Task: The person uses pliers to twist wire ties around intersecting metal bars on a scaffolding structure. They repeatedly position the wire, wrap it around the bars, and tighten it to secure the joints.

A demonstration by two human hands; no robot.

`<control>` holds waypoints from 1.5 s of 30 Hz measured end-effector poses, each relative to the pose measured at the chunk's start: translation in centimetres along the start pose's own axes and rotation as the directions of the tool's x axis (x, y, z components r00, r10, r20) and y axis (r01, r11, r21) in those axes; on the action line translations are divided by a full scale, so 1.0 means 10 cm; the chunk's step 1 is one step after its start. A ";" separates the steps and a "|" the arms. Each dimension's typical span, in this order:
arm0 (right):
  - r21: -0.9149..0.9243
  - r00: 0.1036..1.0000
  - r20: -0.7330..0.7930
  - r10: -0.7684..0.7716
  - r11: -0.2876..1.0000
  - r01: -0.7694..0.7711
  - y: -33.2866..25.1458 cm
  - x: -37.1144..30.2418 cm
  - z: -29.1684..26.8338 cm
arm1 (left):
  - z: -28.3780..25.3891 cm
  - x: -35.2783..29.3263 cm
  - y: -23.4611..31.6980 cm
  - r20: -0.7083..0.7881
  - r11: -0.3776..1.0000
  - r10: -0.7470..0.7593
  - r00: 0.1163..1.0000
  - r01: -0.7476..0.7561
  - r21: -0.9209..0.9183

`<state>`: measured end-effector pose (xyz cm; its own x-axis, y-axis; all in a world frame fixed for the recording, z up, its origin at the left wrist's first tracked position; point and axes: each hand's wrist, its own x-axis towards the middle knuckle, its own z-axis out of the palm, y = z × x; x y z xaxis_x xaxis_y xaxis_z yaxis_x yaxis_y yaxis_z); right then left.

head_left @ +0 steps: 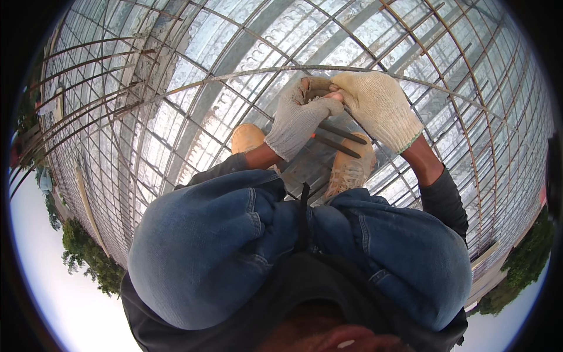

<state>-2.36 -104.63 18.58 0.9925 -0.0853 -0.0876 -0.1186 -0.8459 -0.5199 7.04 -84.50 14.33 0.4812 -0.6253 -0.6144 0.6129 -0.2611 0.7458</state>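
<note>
- Person crouched on a steel bar mesh over shiny metal decking; both hands gloved, together just below a long bar.
- Left hand: curled nearly closed, seems to have hold of a dark-handled tool; actual grip hidden by the glove.
- Right hand: fingers bent in, tips against the left's. Can't tell if anything's pinched there.
- Tool location: handles poke out below the hands, over the right boot; head not visible.
- Doing it well, my read: anchor the left hand, let right fingertips do fine work.
- Tool in the palm should stay snug; loose, it could drop onto the boot or between bars.
- Handles sit slightly spread; worth keeping them off the laces.
- Bare fingertips show; go easy near bar ends or anything sharp.
- Left boot apart from the right one; wide knees leave the hands room. Firm footing matters on open mesh.
</note>
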 end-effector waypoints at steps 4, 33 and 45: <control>-0.040 0.989 0.112 0.098 0.995 -0.094 -0.25 -0.06 0.26 | -0.04 -0.09 -0.02 -0.087 0.995 -0.090 0.992 0.093 0.034; 0.214 0.943 0.266 0.199 0.942 -0.259 -0.18 -0.11 0.31 | -0.06 0.05 0.02 -0.078 0.997 -0.077 0.994 0.079 0.013; 0.449 0.938 0.265 0.222 0.833 -0.324 -0.13 -0.10 0.26 | -0.32 0.04 0.04 0.175 0.998 0.040 0.984 -0.049 0.048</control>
<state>-3.30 -102.10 17.14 0.8970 -0.1279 -0.4231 -0.4336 -0.4403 -0.7862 9.50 -82.56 13.55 0.3877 -0.7544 -0.5297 0.5578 -0.2654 0.7864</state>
